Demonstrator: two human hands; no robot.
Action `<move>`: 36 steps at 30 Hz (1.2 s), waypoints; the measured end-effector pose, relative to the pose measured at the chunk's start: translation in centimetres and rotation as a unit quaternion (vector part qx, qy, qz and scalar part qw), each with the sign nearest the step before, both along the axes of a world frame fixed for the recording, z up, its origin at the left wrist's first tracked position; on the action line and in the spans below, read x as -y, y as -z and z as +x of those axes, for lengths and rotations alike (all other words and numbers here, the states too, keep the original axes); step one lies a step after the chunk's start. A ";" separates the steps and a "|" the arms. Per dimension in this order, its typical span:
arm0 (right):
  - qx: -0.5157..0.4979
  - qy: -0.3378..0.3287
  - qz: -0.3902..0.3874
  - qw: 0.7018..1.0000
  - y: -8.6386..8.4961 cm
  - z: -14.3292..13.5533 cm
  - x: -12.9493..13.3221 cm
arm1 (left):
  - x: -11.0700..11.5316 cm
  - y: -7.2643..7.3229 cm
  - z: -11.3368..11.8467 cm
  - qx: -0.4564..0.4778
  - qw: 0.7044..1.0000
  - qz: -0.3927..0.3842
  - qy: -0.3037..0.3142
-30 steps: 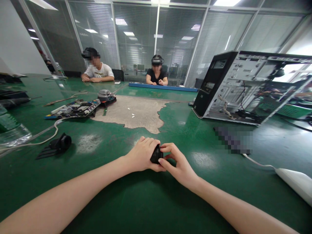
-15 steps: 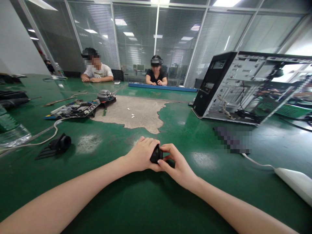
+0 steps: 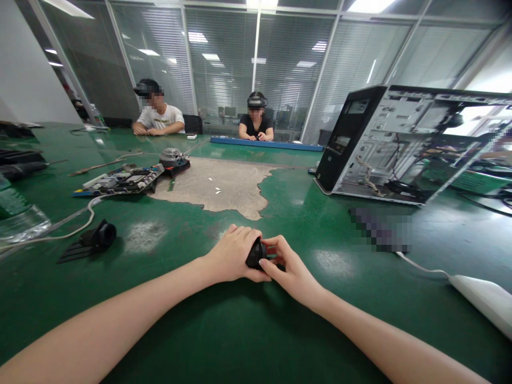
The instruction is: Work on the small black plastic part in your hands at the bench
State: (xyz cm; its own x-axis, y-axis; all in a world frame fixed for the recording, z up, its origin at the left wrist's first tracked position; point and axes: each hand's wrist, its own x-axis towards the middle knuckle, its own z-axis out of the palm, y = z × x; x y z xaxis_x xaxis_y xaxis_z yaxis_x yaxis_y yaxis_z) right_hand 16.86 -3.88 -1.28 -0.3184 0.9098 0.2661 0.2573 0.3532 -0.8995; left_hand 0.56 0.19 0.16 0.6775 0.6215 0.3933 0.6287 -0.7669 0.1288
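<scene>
Between my hands, above the green table (image 3: 192,330), is a small black part (image 3: 255,254), mostly covered by fingers, so its kind does not show. My left hand (image 3: 231,253) wraps round it from the left and over the top. From the right, my right hand (image 3: 290,266) pinches its edge, which looks round, between thumb and fingertips. Off to the left lies another black plastic piece (image 3: 94,237) with a round ring and a slatted end. The circuit board (image 3: 124,180) rests farther back on that side.
An open computer case (image 3: 348,141) stands at the right, near a pixelated dark object (image 3: 376,229) and a white device (image 3: 486,298) with a cable. A clear bottle (image 3: 20,213) lies at the left. Two people (image 3: 160,118) sit across the table behind a blue bar (image 3: 266,143).
My right fingers have shifted slightly at the black part's edge, and its visible side has turned a little. My left hand keeps nearly the same place.
</scene>
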 end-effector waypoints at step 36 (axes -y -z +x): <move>0.011 -0.002 0.051 0.999 0.0 0.1 0.2 | 0.0 0.0 -0.1 -0.003 1.000 -0.004 0.001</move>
State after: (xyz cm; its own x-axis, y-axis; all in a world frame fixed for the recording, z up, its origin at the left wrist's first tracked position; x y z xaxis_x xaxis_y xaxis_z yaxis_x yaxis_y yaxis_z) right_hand 16.92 -4.05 -1.25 -0.3283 0.8774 0.3498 0.2746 0.4430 -0.8534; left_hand 0.51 0.20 0.19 0.6813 0.6235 0.3834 0.6282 -0.7669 0.1309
